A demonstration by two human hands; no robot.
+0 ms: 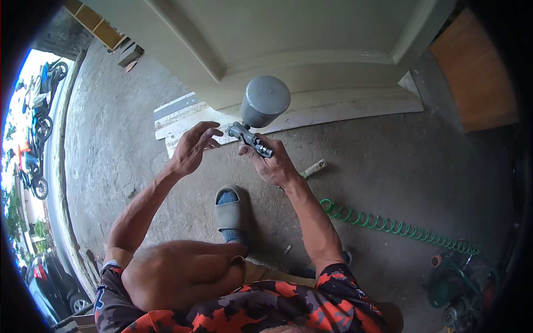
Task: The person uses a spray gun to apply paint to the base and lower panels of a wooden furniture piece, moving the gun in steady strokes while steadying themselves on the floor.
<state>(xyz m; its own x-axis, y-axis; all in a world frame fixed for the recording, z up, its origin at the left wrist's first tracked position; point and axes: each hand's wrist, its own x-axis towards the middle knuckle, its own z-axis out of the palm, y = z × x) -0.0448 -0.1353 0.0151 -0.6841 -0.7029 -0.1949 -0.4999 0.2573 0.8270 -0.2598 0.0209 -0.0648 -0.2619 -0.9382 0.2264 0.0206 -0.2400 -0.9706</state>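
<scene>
1. The grey concrete floor [111, 150] runs across the view, with a raised border along its left edge.
2. A large pale grey-green panel [311, 33] with a recessed centre takes up the floor's far side.
3. An orange-brown wooden sheet [477, 72] sits toward the floor's far right corner.
4. Whitish boards [361, 108] lie on the floor along the panel's lower edge, sticking out from under it.
5. A dark machine [461, 288], its details dim, stands at the floor's near right corner.
6. A green coiled hose [441, 238] stretches over the floor from near the middle toward that machine.
7. A grey sandal [231, 215], worn over a blue sock, rests near the floor's middle.
8. The spray gun [251, 139], topped by a rounded grey cup [266, 100], is held above the floor before the panel's lower edge.
9. Of the hands, the right hand [272, 161] grips the spray gun's handle; the left hand [194, 147] is loosely curled, fingers parted, just beside its front end.
10. A light-handled tool [315, 168], partly hidden, lies beyond the right forearm.
</scene>
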